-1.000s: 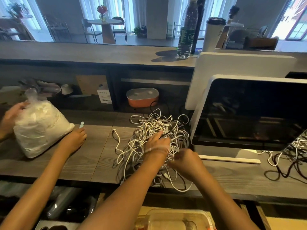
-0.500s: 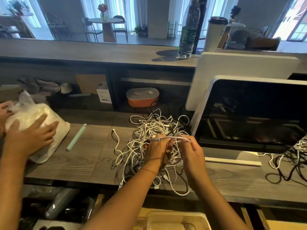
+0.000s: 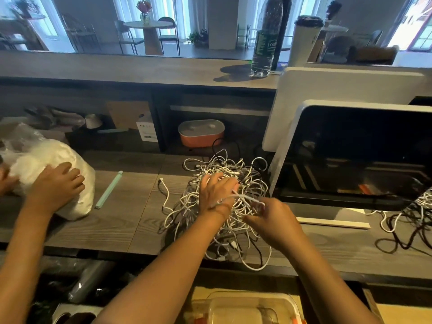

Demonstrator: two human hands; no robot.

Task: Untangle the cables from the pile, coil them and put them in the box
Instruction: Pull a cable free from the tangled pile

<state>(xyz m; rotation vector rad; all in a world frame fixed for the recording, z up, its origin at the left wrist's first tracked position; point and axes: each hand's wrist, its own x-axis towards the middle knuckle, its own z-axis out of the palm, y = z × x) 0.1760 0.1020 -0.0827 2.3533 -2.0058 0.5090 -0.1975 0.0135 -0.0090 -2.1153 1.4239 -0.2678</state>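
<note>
A tangled pile of white cables (image 3: 224,174), with some black ones mixed in, lies on the wooden desk (image 3: 131,220) beside a monitor. My left hand (image 3: 218,191) rests on top of the pile with its fingers spread. A white cable (image 3: 243,197) runs from its wrist to my right hand (image 3: 268,213), which pinches that cable just right of the left hand. One loose cable end (image 3: 163,185) trails out to the left of the pile. A clear plastic box (image 3: 252,307) sits below the desk's front edge, partly hidden by my arms.
Another person's hand (image 3: 56,183) presses a white plastic bag (image 3: 70,160) at the left. A pale green strip (image 3: 108,190) lies between bag and pile. The monitor (image 3: 350,157) stands right of the pile, with more cables (image 3: 411,213) past it. An orange box (image 3: 201,134) sits behind.
My left hand has flattened onto the pile with spread fingers. My right hand has dropped lower and to the right, drawing the white cable out. The other person's hand has slid across the bag.
</note>
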